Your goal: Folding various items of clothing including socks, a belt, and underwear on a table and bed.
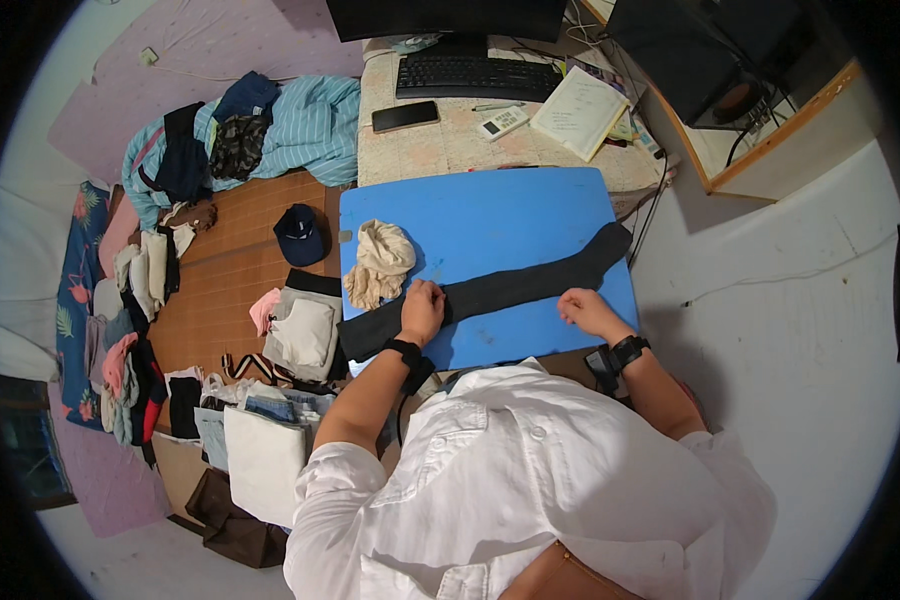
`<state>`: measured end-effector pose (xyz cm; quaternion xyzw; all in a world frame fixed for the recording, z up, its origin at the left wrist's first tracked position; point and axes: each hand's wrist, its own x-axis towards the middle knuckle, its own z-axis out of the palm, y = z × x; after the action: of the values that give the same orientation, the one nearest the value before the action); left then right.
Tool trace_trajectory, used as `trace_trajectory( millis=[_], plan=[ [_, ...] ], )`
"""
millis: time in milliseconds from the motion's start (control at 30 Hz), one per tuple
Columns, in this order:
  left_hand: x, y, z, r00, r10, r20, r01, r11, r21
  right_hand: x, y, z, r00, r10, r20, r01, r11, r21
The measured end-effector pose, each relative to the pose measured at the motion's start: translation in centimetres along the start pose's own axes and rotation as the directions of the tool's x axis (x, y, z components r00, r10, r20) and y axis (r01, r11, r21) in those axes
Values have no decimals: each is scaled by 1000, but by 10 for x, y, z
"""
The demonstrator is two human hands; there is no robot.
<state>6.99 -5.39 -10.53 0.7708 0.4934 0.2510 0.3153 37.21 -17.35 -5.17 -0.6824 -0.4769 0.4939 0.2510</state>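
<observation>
A long dark grey sock (520,285) lies stretched flat across the blue tabletop (480,205), with its foot end at the far right. My left hand (423,312) rests on the leg part, fingers curled down and closed on the fabric. Just below the sock's near edge, my right hand (592,313) hovers or rests over the blue surface; its fingers are bent together, and nothing shows in them. A crumpled beige cloth bundle (380,262) sits beside the sock at the left of the tabletop. Both wrists wear black straps.
Behind the blue top, a desk (380,150) carries a keyboard (478,77), a phone (405,116), a calculator (502,123) and an open notebook (582,112). On the left, folded clothes (302,332), a dark cap (300,235) and a striped blanket (315,130) lie on a brown mat (205,300).
</observation>
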Motion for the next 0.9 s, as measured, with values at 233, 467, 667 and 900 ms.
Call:
trace_trajectory(
  millis=[233,467,667,900],
  plan=[
    [-8,-1,-11,988,83,129,-57,979,-194,43,-12,-40,987,-79,-141,89,994,66],
    [-22,-9,-27,969,8,249,167,720,-674,67,38,-99,824,69,-562,-84,996,0],
    [-55,-18,-64,932,-121,342,231,925,-301,73,83,-109,738,170,-653,-390,897,-207],
    [-70,-2,-74,999,-38,11,39,995,-87,76,59,-96,700,522,-487,-329,841,429]
  ],
)
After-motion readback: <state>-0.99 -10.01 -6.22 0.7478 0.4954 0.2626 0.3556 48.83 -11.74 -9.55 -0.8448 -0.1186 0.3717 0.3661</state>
